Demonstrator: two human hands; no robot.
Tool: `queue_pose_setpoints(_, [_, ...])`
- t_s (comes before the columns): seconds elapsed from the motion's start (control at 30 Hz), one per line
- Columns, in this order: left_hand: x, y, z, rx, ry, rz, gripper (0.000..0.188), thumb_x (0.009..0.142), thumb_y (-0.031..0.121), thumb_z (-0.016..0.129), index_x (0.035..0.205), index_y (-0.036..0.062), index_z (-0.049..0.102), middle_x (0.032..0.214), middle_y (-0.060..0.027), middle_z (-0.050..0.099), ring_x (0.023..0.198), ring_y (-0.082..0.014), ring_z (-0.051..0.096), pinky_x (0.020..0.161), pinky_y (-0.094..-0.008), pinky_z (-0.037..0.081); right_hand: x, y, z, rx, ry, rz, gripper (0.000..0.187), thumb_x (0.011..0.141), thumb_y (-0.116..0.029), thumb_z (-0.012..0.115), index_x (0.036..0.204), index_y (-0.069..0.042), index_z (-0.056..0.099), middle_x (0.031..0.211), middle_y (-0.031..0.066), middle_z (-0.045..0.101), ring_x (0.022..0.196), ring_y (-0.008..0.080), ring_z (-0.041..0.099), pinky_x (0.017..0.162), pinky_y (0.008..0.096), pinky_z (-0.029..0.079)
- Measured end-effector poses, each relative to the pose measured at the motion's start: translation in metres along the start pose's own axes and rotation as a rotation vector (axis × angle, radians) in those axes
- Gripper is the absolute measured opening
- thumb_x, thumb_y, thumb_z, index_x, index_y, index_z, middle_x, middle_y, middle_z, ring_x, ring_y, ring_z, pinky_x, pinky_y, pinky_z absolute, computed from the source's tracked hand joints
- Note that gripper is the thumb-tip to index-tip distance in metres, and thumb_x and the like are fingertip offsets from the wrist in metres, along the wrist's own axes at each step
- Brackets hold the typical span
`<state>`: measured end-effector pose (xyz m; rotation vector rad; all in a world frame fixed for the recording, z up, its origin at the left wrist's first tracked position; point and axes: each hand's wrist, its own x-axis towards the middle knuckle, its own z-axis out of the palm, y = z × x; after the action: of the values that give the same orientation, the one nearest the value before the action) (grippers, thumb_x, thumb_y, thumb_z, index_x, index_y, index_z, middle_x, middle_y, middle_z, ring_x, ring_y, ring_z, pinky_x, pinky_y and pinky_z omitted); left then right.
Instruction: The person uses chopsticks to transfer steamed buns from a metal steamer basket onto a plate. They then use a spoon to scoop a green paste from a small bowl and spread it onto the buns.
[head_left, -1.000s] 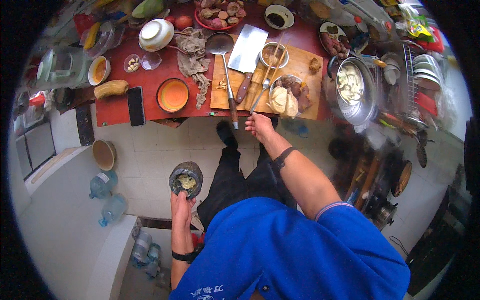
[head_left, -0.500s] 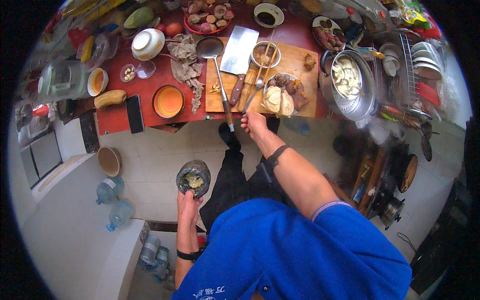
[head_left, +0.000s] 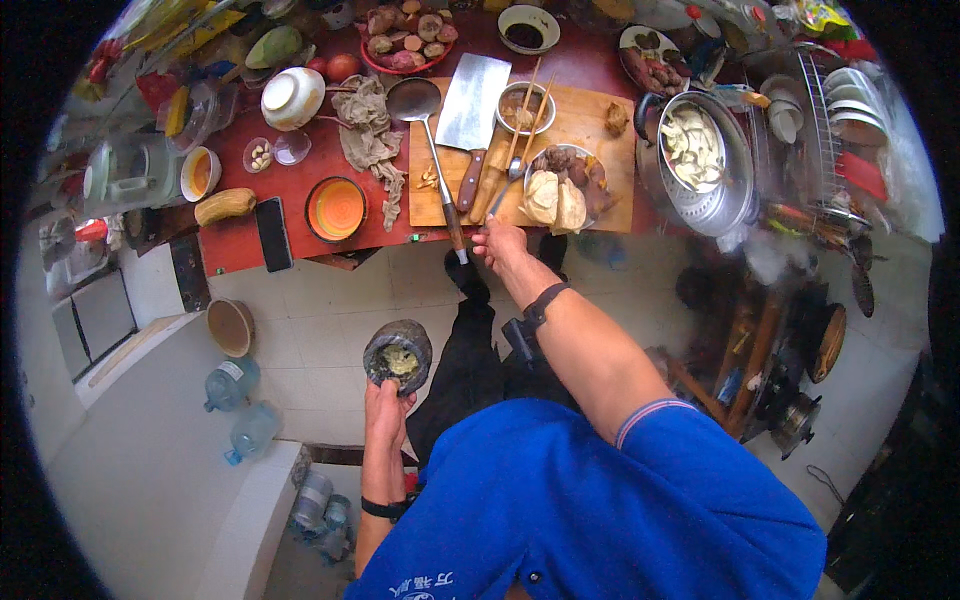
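Note:
My left hand (head_left: 386, 408) grips the rim of a dark stone mortar (head_left: 421, 345), held out over the floor in front of my legs. Its mouth is tilted up, and pale mash (head_left: 400, 362) lies inside. At the table's front edge, my right hand (head_left: 499, 246) is closed around the handle end of a metal spoon (head_left: 503, 192). The spoon's head rests near a wooden pestle-like stick (head_left: 490, 183) and beside a bowl of peeled pale chunks (head_left: 542, 196) and brown roots. All of this lies on a wooden cutting board (head_left: 425, 205).
A cleaver (head_left: 474, 100) and a long-handled ladle (head_left: 437, 150) lie on the board; the ladle's handle overhangs the edge. Chopsticks cross a small bowl (head_left: 526, 108). On the right, a steamer pot (head_left: 740, 180) holds sliced pieces. An orange bowl (head_left: 337, 208) and a phone (head_left: 272, 234) sit left.
The mortar in my left hand has shifted slightly right within the view. My right hand, still on the spoon, has moved a little left.

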<state>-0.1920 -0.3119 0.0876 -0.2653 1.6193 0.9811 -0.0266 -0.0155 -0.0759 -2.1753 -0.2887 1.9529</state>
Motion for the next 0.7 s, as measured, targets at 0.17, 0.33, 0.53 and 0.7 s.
queue_pose_setpoints(0.17, [0.000, 0.003, 0.000, 0.004, -0.001, -0.020, 0.046, 0.096, 0.008, 0.048, 0.142, 0.0103, 0.051, 0.125, -0.0103, 0.068, 0.098, -0.0231, 0.073, 0.068, -0.0271, 0.055, -0.016, 0.007, -0.016, -0.095, -0.008, -0.125, 0.032, 0.110, -0.037, 0.058, 0.106, -0.007, 0.067, 0.080, 0.0026, 0.069, 0.056, 0.0125, 0.061, 0.046, 0.0276, 0.039])
queue_pose_setpoints(0.33, [-0.002, 0.005, 0.000, -0.040, -0.029, -0.028, 0.047, 0.094, 0.006, 0.049, 0.141, 0.0147, 0.053, 0.124, -0.0068, 0.066, 0.097, -0.0158, 0.066, 0.070, -0.0293, 0.057, -0.032, 0.017, -0.043, -0.232, -0.191, -0.308, 0.026, 0.109, -0.031, 0.060, 0.099, -0.008, 0.067, 0.076, 0.0006, 0.064, 0.059, 0.0111, 0.060, 0.049, 0.0264, 0.041])
queue_pose_setpoints(0.53, [-0.004, 0.014, 0.011, 0.024, -0.009, 0.022, 0.046, 0.096, 0.008, 0.047, 0.141, 0.0073, 0.054, 0.127, -0.0142, 0.069, 0.098, -0.0262, 0.076, 0.068, -0.0291, 0.053, -0.069, 0.019, -0.089, -0.346, -0.273, -0.312, 0.026, 0.108, -0.028, 0.061, 0.092, -0.009, 0.066, 0.074, 0.0006, 0.065, 0.061, 0.0095, 0.060, 0.052, 0.0254, 0.043])
queue_pose_setpoints(0.7, [-0.008, 0.035, 0.034, -0.002, -0.078, 0.049, 0.054, 0.095, 0.014, 0.056, 0.148, 0.0159, 0.049, 0.129, -0.0053, 0.064, 0.101, -0.0154, 0.064, 0.073, -0.0312, 0.054, -0.162, 0.010, -0.127, -0.697, -0.468, -0.485, 0.024, 0.104, -0.024, 0.064, 0.090, -0.004, 0.068, 0.075, 0.0026, 0.068, 0.066, 0.0117, 0.063, 0.059, 0.0306, 0.050])
